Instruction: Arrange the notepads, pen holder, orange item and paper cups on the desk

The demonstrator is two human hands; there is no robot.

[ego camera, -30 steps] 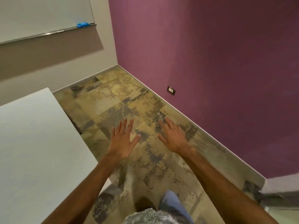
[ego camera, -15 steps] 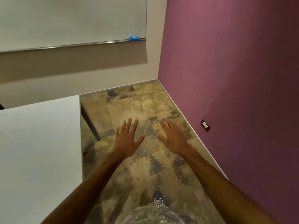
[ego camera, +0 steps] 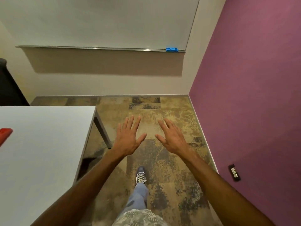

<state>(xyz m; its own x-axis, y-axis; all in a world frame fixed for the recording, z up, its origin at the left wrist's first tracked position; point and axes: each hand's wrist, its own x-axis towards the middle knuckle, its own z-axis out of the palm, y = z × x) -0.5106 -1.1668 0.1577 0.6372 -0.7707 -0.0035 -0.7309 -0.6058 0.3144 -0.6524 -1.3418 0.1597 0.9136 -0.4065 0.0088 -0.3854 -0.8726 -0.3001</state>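
- Orange item (ego camera: pixel 4 133): only a corner shows, cut off by the frame edge at 9 o'clock. It lies flat on the worktop (ego camera: pixel 45 144), red-orange, smooth, with a rounded corner. Full shape cannot be told.
- Notepads, pen holder and paper cups: none seen in this view.
- Worktop: pale grey-white, matte, square-cornered slab filling the 7 to 9 o'clock part of the view. A grey leg (ego camera: pixel 102 129) slants down under its far right corner.
- Left hand (ego camera: pixel 128 137): palm down, fingers spread and straight, grip fully open, holding nothing. It hovers over the floor, just right of the worktop's edge and apart from it.
- Right hand (ego camera: pixel 172 138): palm down, fingers fanned, grip fully open, holding nothing. It is near the left hand, not touching it.
- Nothing lies between the hands and the worktop.
- Floor (ego camera: pixel 171 168): mottled carpet in tan, ochre and dark grey patches.
- At 6 o'clock: a dark laced shoe (ego camera: pixel 140 175), a blue trouser leg (ego camera: pixel 138 196), and a leaf-patterned shirt hem (ego camera: pixel 140 217).
- At 12 o'clock: a whiteboard (ego camera: pixel 105 22) on a cream wall, with a blue eraser (ego camera: pixel 171 49) on the right end of its metal tray.
- At 3 o'clock: a purple matte wall (ego camera: pixel 252 95) with a dark socket plate (ego camera: pixel 234 172) set low.
- At 10 o'clock: a dark object (ego camera: pixel 8 85), cut off by the frame edge, unidentifiable.
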